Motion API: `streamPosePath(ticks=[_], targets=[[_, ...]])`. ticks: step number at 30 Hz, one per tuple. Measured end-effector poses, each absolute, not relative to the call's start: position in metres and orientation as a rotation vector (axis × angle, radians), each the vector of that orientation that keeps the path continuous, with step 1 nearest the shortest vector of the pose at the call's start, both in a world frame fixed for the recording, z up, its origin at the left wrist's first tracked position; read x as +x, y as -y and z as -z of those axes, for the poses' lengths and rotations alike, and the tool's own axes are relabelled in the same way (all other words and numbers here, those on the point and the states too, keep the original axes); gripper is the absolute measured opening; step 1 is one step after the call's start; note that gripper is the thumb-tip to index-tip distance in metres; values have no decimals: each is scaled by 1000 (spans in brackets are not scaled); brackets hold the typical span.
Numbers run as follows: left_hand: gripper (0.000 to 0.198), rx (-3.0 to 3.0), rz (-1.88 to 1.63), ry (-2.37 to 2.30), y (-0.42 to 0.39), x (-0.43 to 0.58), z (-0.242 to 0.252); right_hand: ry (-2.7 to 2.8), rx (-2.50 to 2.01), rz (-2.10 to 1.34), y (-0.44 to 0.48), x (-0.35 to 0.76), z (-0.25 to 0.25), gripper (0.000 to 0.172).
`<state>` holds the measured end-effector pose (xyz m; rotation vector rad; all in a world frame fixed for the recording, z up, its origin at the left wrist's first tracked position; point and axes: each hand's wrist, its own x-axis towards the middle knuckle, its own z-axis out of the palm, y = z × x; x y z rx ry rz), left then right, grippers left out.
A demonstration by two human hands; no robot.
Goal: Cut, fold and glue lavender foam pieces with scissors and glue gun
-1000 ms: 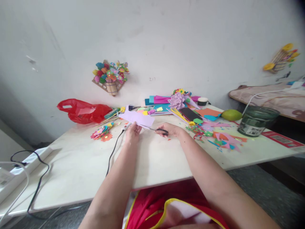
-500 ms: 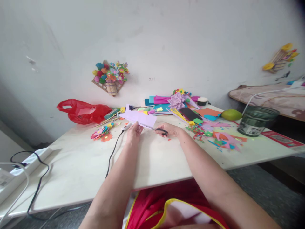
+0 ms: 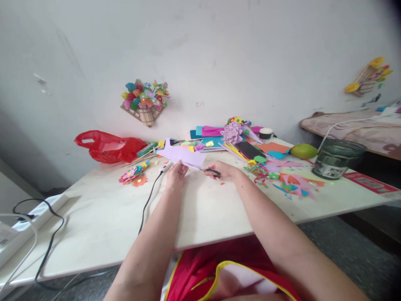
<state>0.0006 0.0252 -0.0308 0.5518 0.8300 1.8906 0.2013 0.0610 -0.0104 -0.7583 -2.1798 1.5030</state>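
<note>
A pale purple craft sheet [image 3: 184, 155] with a notched upper left corner is pinched at its lower edge by my left hand [image 3: 177, 172]. My right hand [image 3: 222, 170] grips black-handled scissors [image 3: 213, 172], their blades pointing left along the sheet's lower edge. How far the blades are parted cannot be made out. Just left of my left hand lies a white device with a red switch [image 3: 167, 166] and a black cord. A pile of colourful cut flowers [image 3: 134, 174] rests farther left.
A red plastic bag [image 3: 114, 148] lies at the back left. Behind my hands are coloured sheets [image 3: 216, 131] and a purple flower [image 3: 232, 132]. To the right are a phone [image 3: 250, 150], paper scraps [image 3: 294, 184], a green fruit [image 3: 303, 151] and a glass jar [image 3: 336, 161]. A power strip [image 3: 40, 211] sits left.
Almost nothing differs. Both hands, the purple sheet and the scissors keep nearly the same places.
</note>
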Motion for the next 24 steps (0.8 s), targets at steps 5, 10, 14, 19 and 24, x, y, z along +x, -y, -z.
streamPosePath(ticks=[5,10,14,19,24], targets=[[4,510,-1908,-838,-25,-1,29,2192,-777,-1487,-59,202,8,26],[4,471,-1930,-836,-24,-3,27,2199,-780,-1534,-59,204,9,26],[6,479,-1919,-853,-24,-3,27,2188,-799,-1545,-60,203,10,26],[8,494,-1919,-853,-25,-3,28,2147,-818,-1580,-61,202,12,25],[6,547,-1903,-841,-26,-2,31,2133,-847,-1616,-60,202,10,23]])
